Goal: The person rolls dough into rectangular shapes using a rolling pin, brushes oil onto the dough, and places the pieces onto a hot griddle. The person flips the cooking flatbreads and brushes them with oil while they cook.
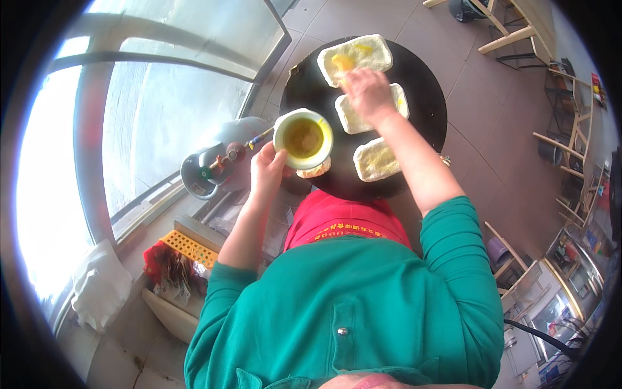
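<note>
My left hand [269, 165] grips the rim of a pale bowl [326, 150] holding yellowish oily liquid, over the left edge of a round black griddle [427, 97]. My right hand [367, 92] is closed on a blurred yellow tool, perhaps a brush [343, 62], at the far flatbread [374, 51]. That rectangular dough piece carries yellow streaks. A middle flatbread [354, 116] lies partly beneath my right wrist, and a near flatbread [376, 160] is partly covered by my forearm. Below the bowl, a browned piece of bread [316, 168] shows at the griddle's edge.
A gas cylinder [238, 165] with a valve and hose stands left of the griddle, beside glass panes [175, 107]. A yellow perforated basket [189, 248] sits at lower left. Wooden stools or chairs [510, 39] stand on the tiled floor at right.
</note>
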Motion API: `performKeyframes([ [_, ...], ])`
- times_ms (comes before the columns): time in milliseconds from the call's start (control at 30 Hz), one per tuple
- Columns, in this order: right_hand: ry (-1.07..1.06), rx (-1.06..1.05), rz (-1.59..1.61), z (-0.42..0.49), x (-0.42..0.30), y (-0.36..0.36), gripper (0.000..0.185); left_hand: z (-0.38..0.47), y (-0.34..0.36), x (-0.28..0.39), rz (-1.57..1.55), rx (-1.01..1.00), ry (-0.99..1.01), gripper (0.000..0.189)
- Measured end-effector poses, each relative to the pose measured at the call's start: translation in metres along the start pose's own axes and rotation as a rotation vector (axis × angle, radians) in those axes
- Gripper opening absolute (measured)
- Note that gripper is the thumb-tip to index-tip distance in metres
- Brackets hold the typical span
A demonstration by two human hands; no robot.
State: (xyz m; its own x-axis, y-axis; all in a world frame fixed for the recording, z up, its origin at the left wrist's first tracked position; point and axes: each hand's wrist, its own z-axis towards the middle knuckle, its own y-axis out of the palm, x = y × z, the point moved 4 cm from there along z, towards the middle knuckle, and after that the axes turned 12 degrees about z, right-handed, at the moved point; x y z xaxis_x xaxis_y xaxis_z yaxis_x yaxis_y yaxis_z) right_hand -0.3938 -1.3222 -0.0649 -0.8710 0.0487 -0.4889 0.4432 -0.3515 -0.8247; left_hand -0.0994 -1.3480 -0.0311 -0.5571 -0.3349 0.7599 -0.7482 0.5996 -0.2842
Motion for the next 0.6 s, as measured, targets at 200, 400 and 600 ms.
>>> performKeyframes([
  [200,0.527,0.023,0.488,0.026,0.038,0.004,0.029,-0.001,-0.018,-0.013,-0.106,-0.035,-0.097,0.022],
  [400,0.394,0.216,-0.06,0.02,0.082,-0.06,0.024,-0.003,-0.033,-0.011,-0.073,0.004,-0.05,0.023],
  [600,-0.11,-0.044,0.049,-0.012,-0.033,0.006,0.02,-0.016,-0.032,-0.011,-0.104,0.051,-0.046,0.024],
])
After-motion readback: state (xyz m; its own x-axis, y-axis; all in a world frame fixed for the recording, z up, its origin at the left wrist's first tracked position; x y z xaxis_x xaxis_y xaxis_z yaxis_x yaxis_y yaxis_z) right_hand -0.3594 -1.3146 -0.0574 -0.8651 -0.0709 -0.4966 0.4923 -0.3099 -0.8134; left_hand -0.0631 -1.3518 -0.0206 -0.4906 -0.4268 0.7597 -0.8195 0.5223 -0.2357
